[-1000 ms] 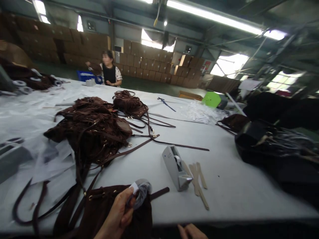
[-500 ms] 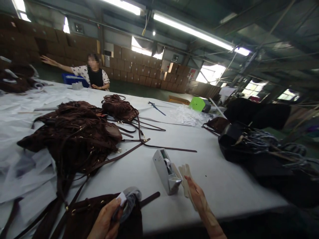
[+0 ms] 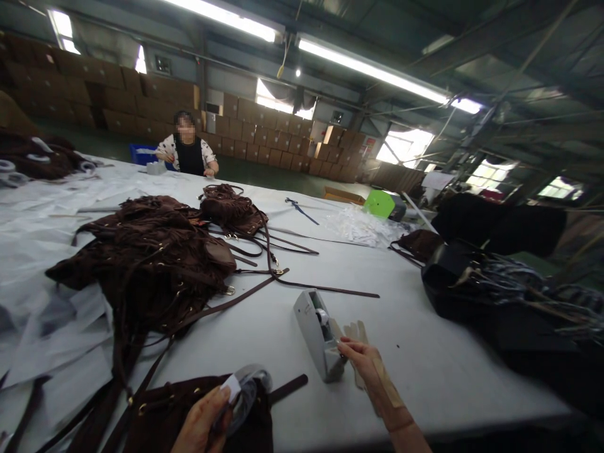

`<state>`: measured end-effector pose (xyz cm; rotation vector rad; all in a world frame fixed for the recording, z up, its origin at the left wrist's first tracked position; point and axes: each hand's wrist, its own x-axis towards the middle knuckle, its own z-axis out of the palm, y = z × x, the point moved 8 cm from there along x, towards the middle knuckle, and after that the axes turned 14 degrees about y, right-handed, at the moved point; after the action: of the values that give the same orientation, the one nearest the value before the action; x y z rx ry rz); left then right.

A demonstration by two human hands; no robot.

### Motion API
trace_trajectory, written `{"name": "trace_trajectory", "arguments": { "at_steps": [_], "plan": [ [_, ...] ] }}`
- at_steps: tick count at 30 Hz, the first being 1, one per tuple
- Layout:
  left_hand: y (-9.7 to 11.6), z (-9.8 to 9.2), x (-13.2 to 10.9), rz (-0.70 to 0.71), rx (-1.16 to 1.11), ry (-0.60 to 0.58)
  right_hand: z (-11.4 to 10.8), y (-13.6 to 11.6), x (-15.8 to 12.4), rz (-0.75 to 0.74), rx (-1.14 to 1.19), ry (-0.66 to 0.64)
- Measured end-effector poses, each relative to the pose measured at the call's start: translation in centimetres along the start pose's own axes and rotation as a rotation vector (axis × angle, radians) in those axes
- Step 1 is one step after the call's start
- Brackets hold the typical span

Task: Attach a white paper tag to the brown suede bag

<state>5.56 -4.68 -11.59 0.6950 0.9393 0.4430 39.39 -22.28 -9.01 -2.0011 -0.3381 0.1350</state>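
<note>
My left hand point(image 3: 202, 418) is closed round a plastic-wrapped loop point(image 3: 249, 393), which looks like a bag strap or handle, with a small white slip point(image 3: 231, 387) by the thumb. Under it lies a dark brown bag point(image 3: 160, 409) with gold eyelets and a strap end sticking out to the right. The fingers of my right hand point(image 3: 363, 358) pinch at the cutting edge of a grey tape dispenser point(image 3: 314, 333), where tape comes off; the tape itself is hard to see. Beside the dispenser, partly behind my right hand, lie pale strips point(image 3: 361, 332).
Fringed brown bags point(image 3: 155, 264) with long straps are heaped at centre left. White sheets point(image 3: 61, 340) cover the table's left side. Blue scissors point(image 3: 302, 211), clear plastic point(image 3: 363, 226) and a green thing point(image 3: 379, 203) lie farther back. A co-worker point(image 3: 189, 151) is across the table; black bags point(image 3: 472, 283) lie right.
My right hand has moved up and left, from beside the dispenser to its cutting edge, and its fingers have closed. My left hand keeps its hold. The co-worker's outstretched arm has come down.
</note>
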Motion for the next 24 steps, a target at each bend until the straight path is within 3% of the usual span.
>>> {"name": "trace_trajectory", "arguments": {
  "at_steps": [5, 10, 16, 24],
  "plan": [
    [-0.5, -0.4, 0.3, -0.027, 0.009, 0.015, -2.5, -0.1, -1.2, 0.058, 0.041, 0.087],
    [-0.9, -0.5, 0.5, -0.049, -0.006, 0.047, -3.9, 1.7, -3.4, 0.103, 0.02, 0.136],
    [-1.3, -0.3, 0.5, -0.039, 0.016, 0.045, -2.2, 4.5, -5.3, 0.127, 0.003, 0.155],
    [-1.2, -0.1, 0.4, 0.008, 0.029, 0.026, -1.3, 5.2, -4.1, 0.044, -0.1, 0.214]
  ]
}}
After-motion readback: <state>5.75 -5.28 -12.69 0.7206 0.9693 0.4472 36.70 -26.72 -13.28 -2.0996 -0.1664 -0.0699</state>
